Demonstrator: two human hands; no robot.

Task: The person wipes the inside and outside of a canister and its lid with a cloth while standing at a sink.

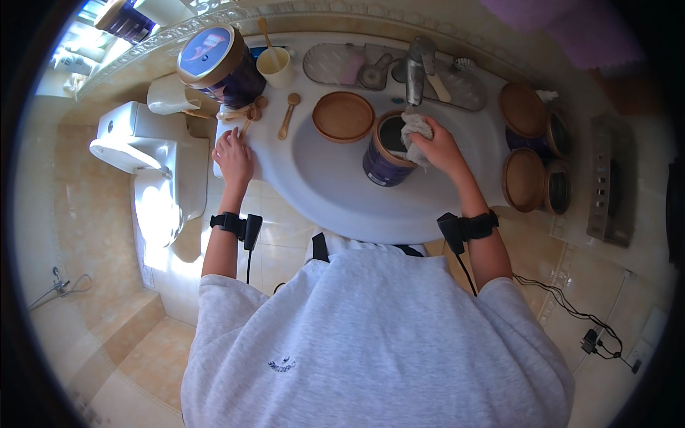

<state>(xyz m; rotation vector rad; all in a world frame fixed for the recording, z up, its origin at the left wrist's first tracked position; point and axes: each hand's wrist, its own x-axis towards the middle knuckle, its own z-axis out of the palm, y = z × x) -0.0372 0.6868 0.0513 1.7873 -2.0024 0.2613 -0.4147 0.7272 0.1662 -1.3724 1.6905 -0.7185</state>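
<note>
My right hand [441, 147] grips a crumpled white cloth [416, 136] against the rim of an open purple can [388, 167]. The can stands in the white washbasin [332, 182], under the metal faucet [415, 80]. Its inside looks dark. My left hand [234, 160] rests at the left end of the counter, fingers curled. Its fingertips meet the handle of a small scoop [253, 113]; whether they pinch it is unclear. More light-brown scoops lie close by, one scoop [289, 116] apart from the others. A round brown lid [343, 116] sits at the basin's back left edge.
A large lidded purple tub [222, 64] and a cream cup [275, 69] with a brush stand at the back left. Soap trays [348, 67] flank the faucet. Brown lids [523, 179] and cans [558, 187] stand at right. A toilet [155, 160] is at left.
</note>
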